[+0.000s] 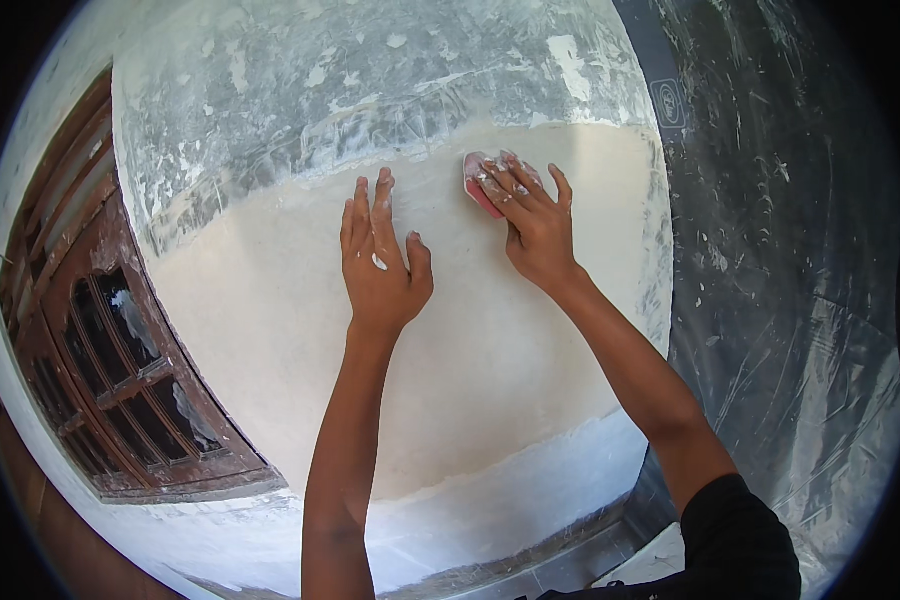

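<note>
A wall [460, 370] with a smooth cream coat over its middle band fills the view ahead of me. My right hand [543, 230] presses a small red sanding block [486, 198] with a pale edge against the wall, just below the rough grey band. White smears cover its fingers. To the left, my left hand [382, 275] lies against the cream coat with its fingers stretched out and nothing in it. A white blob sits on its back. The underside of the block is hidden.
At the left is a brown wooden window [130, 380] with dark panes. Bare grey patchy wall [270, 90] runs above the cream coat. A dark plastic sheet [770, 230] with white smears hangs at the right. Dark floor tiles [570, 565] edge the wall's foot.
</note>
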### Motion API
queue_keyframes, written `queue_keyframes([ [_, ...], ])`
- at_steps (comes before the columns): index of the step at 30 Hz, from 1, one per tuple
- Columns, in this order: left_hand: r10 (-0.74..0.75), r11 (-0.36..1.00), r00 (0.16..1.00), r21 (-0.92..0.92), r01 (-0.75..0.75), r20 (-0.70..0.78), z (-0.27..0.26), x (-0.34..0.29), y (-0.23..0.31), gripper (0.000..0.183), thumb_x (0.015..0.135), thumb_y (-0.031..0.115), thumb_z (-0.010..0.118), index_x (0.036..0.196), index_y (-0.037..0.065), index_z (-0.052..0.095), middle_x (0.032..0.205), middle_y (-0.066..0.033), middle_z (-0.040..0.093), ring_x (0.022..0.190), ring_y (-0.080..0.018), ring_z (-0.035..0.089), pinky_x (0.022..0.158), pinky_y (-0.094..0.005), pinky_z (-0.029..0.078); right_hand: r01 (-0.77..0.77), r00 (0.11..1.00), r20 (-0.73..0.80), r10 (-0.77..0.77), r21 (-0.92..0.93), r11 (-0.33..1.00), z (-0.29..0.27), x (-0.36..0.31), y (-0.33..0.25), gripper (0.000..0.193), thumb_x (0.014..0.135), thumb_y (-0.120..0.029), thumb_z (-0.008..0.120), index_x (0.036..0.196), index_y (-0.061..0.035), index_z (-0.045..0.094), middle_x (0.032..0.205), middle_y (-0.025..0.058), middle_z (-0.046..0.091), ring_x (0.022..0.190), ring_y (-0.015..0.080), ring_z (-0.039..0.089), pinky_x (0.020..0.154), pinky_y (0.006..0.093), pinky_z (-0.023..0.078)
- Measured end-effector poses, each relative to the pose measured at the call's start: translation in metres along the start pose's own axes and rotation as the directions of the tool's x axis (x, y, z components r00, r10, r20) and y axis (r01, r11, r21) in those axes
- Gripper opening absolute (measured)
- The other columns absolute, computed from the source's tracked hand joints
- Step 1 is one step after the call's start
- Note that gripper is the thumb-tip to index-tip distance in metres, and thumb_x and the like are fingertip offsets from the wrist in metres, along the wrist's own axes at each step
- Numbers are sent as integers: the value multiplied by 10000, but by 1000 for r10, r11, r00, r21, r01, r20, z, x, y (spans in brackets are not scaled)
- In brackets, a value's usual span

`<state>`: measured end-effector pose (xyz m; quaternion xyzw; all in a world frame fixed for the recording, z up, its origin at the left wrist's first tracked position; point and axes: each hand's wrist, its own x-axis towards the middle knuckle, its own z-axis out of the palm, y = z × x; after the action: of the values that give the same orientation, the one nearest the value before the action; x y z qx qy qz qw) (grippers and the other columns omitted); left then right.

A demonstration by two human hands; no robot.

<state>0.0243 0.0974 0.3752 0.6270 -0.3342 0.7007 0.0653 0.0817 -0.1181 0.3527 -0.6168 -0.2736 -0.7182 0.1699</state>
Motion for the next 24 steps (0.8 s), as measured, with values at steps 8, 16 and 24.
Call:
queue_keyframes([
  [8,-8,999,999,51,6,48,-1,-3,12,677,850,-34,553,1497,-59,356,1501,-261,512,1421,-453,451,1192,-522,349,-51,996,-76,52,14,999,25,60,34,610,856,75,563,1392,-204,641,1440,32,630,1425,280,496,1196,612,185],
  [16,8,998,999,68,-11,49,-15,-7,5,667,854,-24,550,1495,-56,368,1499,-244,526,1413,-445,465,1200,-531,320,-32,994,-101,36,46,998,-2,39,8,620,837,106,565,1365,-205,658,1455,27,620,1410,277,514,1200,587,171],
  [24,-71,997,992,20,70,102,-12,-30,25,649,839,2,575,1467,-70,428,1552,-208,480,1445,-475,412,1179,-595,311,-60,998,10,60,54,997,25,17,25,621,822,104,556,1351,-199,672,1420,43,641,1426,280,493,1219,620,160],
])
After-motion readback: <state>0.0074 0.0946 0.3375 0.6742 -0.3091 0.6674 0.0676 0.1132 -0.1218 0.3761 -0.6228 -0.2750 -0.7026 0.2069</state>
